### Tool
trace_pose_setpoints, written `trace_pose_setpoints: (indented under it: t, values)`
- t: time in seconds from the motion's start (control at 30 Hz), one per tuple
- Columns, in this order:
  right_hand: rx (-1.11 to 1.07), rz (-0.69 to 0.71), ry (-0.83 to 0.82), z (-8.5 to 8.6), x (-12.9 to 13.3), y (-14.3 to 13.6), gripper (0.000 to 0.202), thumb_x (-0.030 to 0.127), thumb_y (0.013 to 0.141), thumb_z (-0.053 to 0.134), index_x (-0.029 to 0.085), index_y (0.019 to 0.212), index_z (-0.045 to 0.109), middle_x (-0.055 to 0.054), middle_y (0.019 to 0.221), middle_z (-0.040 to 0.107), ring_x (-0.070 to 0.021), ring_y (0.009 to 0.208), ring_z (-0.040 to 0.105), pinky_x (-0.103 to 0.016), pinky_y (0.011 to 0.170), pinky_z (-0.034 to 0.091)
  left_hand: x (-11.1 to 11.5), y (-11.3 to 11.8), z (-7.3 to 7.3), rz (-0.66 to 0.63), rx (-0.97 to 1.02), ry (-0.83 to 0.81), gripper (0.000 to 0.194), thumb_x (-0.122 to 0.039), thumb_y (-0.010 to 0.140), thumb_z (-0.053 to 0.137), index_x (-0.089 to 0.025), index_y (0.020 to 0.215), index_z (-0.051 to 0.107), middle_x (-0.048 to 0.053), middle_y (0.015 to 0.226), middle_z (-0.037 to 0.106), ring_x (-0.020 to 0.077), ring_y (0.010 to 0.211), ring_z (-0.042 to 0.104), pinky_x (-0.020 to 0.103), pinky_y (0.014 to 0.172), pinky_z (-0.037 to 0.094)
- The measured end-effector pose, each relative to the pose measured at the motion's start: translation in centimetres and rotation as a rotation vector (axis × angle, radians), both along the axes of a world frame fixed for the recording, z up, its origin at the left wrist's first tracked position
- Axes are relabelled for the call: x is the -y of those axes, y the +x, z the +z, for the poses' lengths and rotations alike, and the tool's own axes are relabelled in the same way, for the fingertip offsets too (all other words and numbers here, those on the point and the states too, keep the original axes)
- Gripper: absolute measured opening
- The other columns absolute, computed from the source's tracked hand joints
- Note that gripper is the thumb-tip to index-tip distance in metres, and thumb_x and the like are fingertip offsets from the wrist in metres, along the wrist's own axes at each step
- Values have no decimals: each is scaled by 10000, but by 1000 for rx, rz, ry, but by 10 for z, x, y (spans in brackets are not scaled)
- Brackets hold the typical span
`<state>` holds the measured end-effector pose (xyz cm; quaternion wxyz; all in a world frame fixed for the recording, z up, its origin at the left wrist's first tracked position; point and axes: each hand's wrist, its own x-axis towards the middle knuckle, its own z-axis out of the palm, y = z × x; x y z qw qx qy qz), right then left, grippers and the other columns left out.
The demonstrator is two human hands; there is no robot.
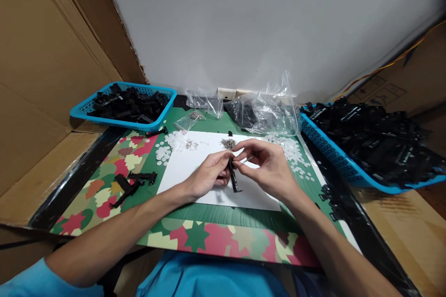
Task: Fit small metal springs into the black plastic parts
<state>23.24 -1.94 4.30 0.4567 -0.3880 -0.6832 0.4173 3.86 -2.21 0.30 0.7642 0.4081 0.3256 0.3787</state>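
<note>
My left hand (212, 174) is closed around a slim black plastic part (233, 178) whose lower end, with a small foot, hangs below the fingers. At the top of that part, the thumb and fingertips of my right hand (266, 162) are pinched together. A thin, light-coloured rod-like tool (249, 158) shows inside the curled right fingers, partly hidden. Whatever lies right between the fingertips is too small to tell. Both hands are above a white sheet of paper (195, 181). On it, just beyond the hands, lies a pile of tiny metal pieces (228, 144).
Blue baskets full of black parts stand at left (149, 125) and right (327, 155). White discs (296, 153) are scattered beside the paper. Clear plastic bags (275, 113) lie by the wall. Loose black parts (130, 185) rest on the left of the patterned mat (209, 236).
</note>
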Motion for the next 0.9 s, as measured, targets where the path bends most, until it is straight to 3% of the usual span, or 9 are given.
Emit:
trace_pose_setpoints:
  t: [0.3, 0.47, 0.57, 0.73, 0.83, 0.9]
  values:
    - [170, -77, 142, 1, 10, -8, 119, 223, 931, 758, 248, 1040, 799, -47, 928, 814, -208, 777, 755, -340, 694, 605, 3, 0, 1, 16, -166, 143, 585, -757, 936, 633, -176, 993, 601, -22, 778, 474, 91, 625, 440, 185, 553, 368]
    - [188, -93, 170, 0, 9, -6, 88, 244, 953, 757, 261, 1022, 810, -43, 934, 817, -200, 751, 715, -336, 641, 557, 2, 0, 0, 38, -163, 98, 593, -761, 930, 641, -178, 1037, 615, -32, 726, 487, 91, 581, 452, 181, 518, 355]
    - [184, -83, 162, 1, 7, -5, 73, 236, 954, 763, 268, 1001, 810, -36, 943, 795, -182, 730, 638, -333, 633, 501, 2, 0, 2, 53, -134, 55, 604, -757, 917, 665, -178, 1080, 617, -31, 753, 485, 82, 582, 432, 174, 517, 354]
    - [25, -28, 108, 1, 3, -7, 81, 277, 953, 786, 264, 1029, 810, -72, 1069, 754, -217, 907, 654, -335, 678, 488, 2, 2, 6, 68, -89, 64, 596, -756, 919, 663, -169, 996, 591, -40, 760, 436, 70, 591, 378, 180, 527, 329]
    - [-22, -59, 55, -1, 2, -6, 143, 332, 951, 798, 253, 1070, 786, -70, 1052, 740, -199, 849, 636, -330, 683, 491, 0, 1, 6, 76, -51, 133, 563, -729, 953, 641, -171, 1009, 585, -49, 749, 413, 69, 579, 343, 183, 509, 284]
    - [17, -105, 44, -3, 1, -3, 179, 362, 935, 816, 238, 1046, 752, -45, 927, 707, -182, 757, 599, -320, 647, 473, -4, -1, 7, 111, -29, 211, 511, -681, 996, 618, -172, 1020, 580, -57, 729, 399, 75, 584, 352, 192, 525, 306]
